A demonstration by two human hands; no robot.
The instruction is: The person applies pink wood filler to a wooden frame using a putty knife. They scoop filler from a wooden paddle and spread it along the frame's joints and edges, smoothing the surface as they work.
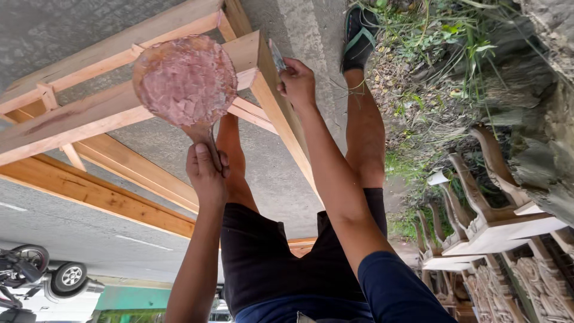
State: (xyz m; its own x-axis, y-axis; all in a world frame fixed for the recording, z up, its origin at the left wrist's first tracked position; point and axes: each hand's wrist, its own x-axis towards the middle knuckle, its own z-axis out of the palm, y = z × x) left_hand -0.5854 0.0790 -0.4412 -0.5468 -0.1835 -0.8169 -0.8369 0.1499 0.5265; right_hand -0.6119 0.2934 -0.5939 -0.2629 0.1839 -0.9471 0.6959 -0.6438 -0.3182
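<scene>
Gripping round paddle board (185,81) by handle, left hand (206,170), right hand (296,84) clasping scraper (277,57)

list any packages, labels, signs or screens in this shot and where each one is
None in view. The left hand holds a round wooden paddle smeared with pinkish filler; the right hand holds a putty knife at the bare wooden frame.
</scene>
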